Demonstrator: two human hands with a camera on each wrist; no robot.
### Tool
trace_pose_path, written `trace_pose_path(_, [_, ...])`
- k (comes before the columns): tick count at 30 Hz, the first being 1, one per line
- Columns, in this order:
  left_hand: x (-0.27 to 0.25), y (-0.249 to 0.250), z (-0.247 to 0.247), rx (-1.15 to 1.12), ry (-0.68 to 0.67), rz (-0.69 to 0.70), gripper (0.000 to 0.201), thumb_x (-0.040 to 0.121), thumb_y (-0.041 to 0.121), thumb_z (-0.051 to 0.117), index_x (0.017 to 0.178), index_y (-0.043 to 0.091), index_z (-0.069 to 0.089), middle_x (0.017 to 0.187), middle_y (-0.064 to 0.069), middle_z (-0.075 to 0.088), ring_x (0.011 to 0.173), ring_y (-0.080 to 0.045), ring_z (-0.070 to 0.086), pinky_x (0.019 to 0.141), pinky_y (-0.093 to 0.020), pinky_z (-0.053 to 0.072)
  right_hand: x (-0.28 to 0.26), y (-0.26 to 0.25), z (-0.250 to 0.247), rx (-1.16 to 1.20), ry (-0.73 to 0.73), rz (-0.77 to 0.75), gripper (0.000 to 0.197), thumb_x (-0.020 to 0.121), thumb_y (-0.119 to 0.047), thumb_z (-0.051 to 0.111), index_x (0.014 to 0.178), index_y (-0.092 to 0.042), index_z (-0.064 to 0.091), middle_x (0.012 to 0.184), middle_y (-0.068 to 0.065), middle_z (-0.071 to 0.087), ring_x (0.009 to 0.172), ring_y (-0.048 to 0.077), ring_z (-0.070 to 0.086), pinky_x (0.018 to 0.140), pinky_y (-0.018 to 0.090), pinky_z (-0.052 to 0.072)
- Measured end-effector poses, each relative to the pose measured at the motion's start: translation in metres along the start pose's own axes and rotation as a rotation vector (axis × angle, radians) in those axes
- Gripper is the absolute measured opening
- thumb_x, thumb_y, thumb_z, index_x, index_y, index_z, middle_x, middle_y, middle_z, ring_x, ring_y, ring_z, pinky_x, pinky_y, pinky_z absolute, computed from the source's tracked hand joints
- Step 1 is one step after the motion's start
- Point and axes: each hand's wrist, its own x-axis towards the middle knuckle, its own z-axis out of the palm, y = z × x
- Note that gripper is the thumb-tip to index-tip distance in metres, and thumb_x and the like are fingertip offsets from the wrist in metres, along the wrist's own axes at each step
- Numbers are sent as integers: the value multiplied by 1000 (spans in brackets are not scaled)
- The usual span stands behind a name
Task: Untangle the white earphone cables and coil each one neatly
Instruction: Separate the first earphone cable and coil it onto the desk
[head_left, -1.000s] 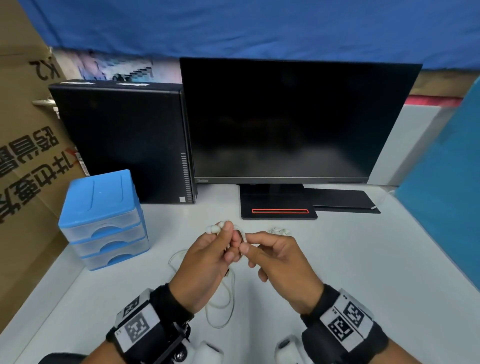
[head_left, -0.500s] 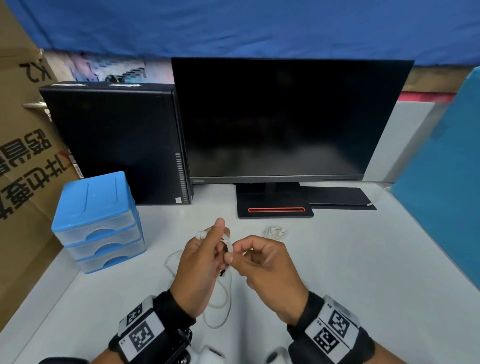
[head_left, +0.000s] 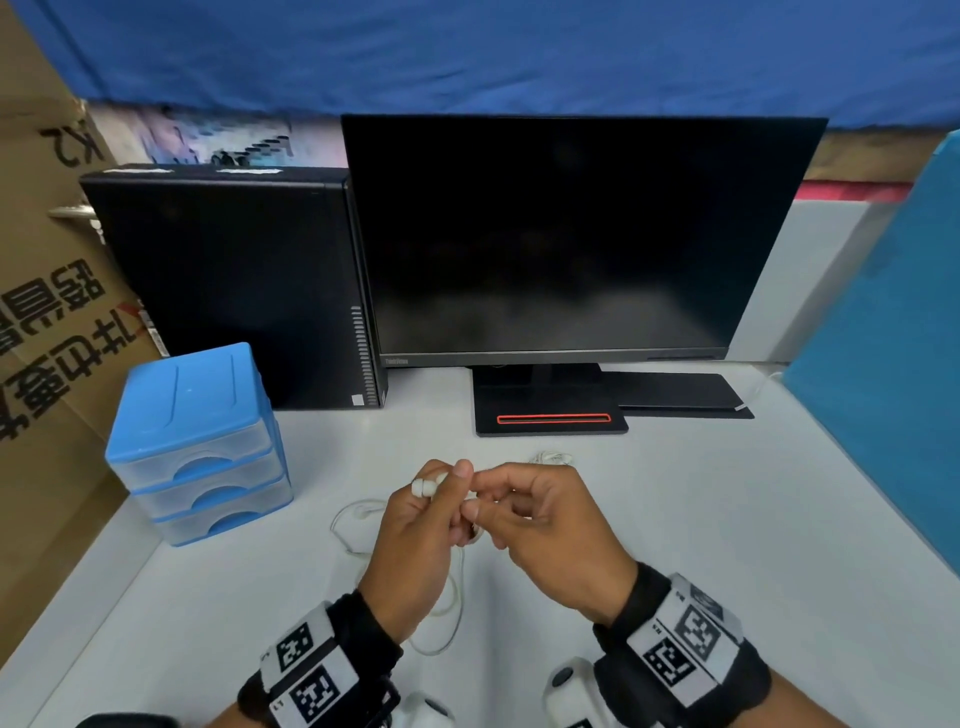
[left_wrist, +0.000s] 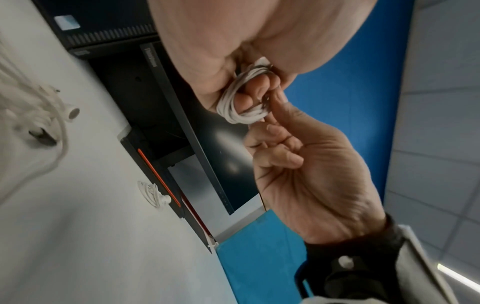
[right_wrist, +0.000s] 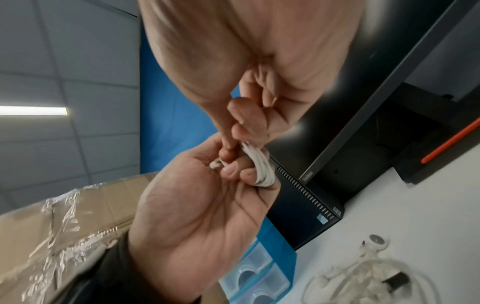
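My left hand (head_left: 441, 501) holds a white earphone cable (left_wrist: 233, 105) wound in a small coil around its curled fingers, and two white earbuds (head_left: 423, 487) poke out above them. My right hand (head_left: 485, 501) pinches the cable right at that coil (right_wrist: 262, 168), fingertip to fingertip with the left. Both hands hover above the white table (head_left: 675, 519). A loose earphone cable (head_left: 353, 519) lies on the table under the hands, also visible in the right wrist view (right_wrist: 371, 265). A coiled earphone (head_left: 551, 458) rests near the monitor base.
A black monitor (head_left: 571, 234) on its base (head_left: 550, 418) stands at the back, with a black PC tower (head_left: 234, 291) to its left. A blue drawer unit (head_left: 197, 441) sits at the left. A cardboard box (head_left: 47, 312) and a blue panel (head_left: 893, 364) flank the table.
The hands have stayed together above the table. The right hand's fingers have curled in and moved up beside the left thumb tip. The earbuds stick out further left of the left hand.
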Motion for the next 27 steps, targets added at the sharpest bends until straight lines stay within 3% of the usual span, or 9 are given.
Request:
trace_pose_path(5, [2, -10, -2, 61, 32, 67, 39, 90, 36, 50, 68, 5, 42, 55, 3, 44, 54, -10, 42, 58, -23, 42, 0, 4, 1, -168, -11, -49, 15, 92, -10, 64, 80, -11, 73, 73, -1, 74, 61, 3, 61, 65, 16, 47])
trace_pose_path(8, [1, -11, -2, 111, 76, 107, 42, 91, 38, 50, 69, 2, 49, 60, -4, 50, 58, -14, 50, 62, -23, 47, 0, 10, 3, -269, 47, -109, 20, 92, -12, 64, 76, -23, 71, 76, -6, 70, 64, 7, 61, 65, 22, 50])
trace_pose_path(11, [1, -11, -2, 85, 102, 72, 40, 94, 38, 49, 66, 10, 51, 63, -5, 53, 66, -17, 53, 70, -30, 47, 0, 14, 3, -385, 117, -206, 15, 91, -16, 64, 82, -24, 72, 81, -10, 66, 70, 11, 61, 57, 15, 43])
trace_pose_path(16, [1, -17, 4, -16, 226, 57, 41, 94, 41, 49, 80, 4, 60, 75, -13, 62, 77, -24, 59, 80, -40, 48, 3, 20, 0, -527, 198, -338, 13, 89, -18, 60, 88, -19, 73, 82, -10, 65, 67, 7, 58, 56, 9, 37])
trace_pose_path(19, [4, -19, -1, 4, 265, 56, 41, 97, 40, 46, 88, 5, 66, 89, -21, 68, 83, -32, 63, 82, -46, 51, 2, 20, 0, -525, 203, -334, 12, 90, -19, 60, 89, -19, 72, 76, -11, 66, 60, 10, 61, 53, 20, 47])
trace_pose_path(22, [10, -18, -3, -7, 274, 25, 42, 100, 35, 44, 95, -3, 62, 98, -15, 71, 83, -26, 66, 71, -32, 56, 1, 20, 2, -529, 183, -323, 13, 89, -21, 60, 90, -18, 72, 65, -18, 59, 55, 12, 62, 56, 27, 50])
trace_pose_path(23, [11, -18, -4, -20, 266, 4, 44, 101, 36, 44, 96, -4, 61, 98, -13, 71, 81, -23, 65, 68, -30, 56, 1, 20, 2, -538, 173, -321, 13, 90, -21, 60, 90, -18, 72, 64, -20, 57, 55, 11, 61, 56, 25, 49])
trace_pose_path(25, [12, -17, -6, -26, 219, -41, 49, 100, 44, 46, 92, -1, 63, 93, -13, 69, 82, -24, 64, 75, -40, 53, 1, 21, 3, -570, 160, -325, 13, 90, -19, 60, 91, -18, 73, 66, -20, 58, 55, 6, 57, 55, 14, 43])
trace_pose_path(27, [13, -16, -10, -38, 152, -72, 42, 89, 45, 46, 75, 9, 64, 88, -14, 65, 84, -29, 59, 81, -48, 45, 0, 21, 4, -605, 154, -327, 13, 90, -17, 61, 92, -18, 74, 70, -16, 62, 54, 0, 51, 55, 7, 35])
